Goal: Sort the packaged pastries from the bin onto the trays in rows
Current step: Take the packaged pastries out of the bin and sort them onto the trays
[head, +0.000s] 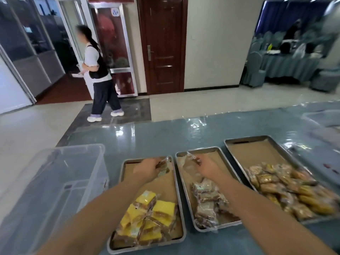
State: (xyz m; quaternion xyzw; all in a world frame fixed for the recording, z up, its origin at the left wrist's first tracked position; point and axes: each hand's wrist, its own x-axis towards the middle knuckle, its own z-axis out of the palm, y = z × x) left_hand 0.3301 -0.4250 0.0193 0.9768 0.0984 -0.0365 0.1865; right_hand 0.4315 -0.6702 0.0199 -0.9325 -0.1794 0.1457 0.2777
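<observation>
Three metal trays lined with brown paper lie side by side on the blue table. The left tray [179,196] holds yellow-wrapped pastries [147,219] at its near end. My left hand [147,169] grips a clear-wrapped pastry [164,165] over that tray's far end. The middle tray [226,162] carries brown pastries [207,201] in clear wrap. Over its far end my right hand [207,165] pinches a clear packet [190,161]. The right tray [257,148] is heaped with golden pastries [287,188]. A clear plastic bin [55,183] stands at the left.
The table's far edge runs past the trays, with shiny blue cloth [165,133] between. A person [99,74] walks across the floor beyond the table. Blurred clear plastic [323,122] lies at the far right of the table.
</observation>
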